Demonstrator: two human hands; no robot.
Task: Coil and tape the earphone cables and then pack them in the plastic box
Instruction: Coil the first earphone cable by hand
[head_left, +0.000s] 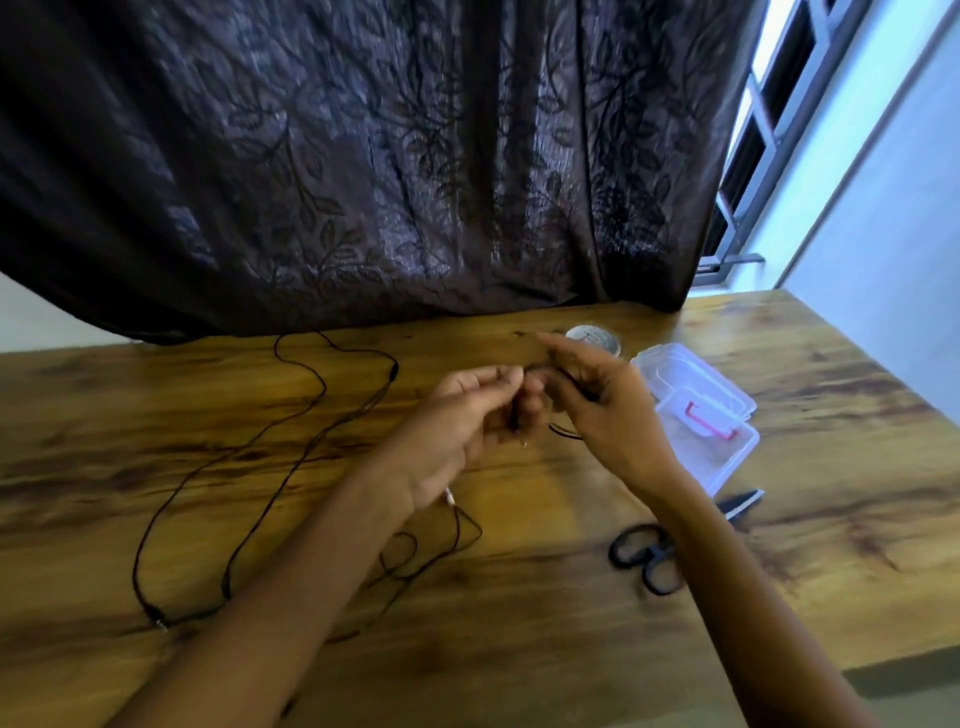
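just left of the plastic box (696, 400), black cable (291, 431) is pinched between left hand (467, 415) and right hand (597, 410), kept close for tight coiling.

Black earphone cable (291, 457) loops across the left of the surface (519, 613), blocking a low sweep there. On the right, scissors (654, 556), plastic box (696, 384), its lid (711, 436) and what seems a tape roll (595, 339) crowd together. Bare wood lies near the front edge.
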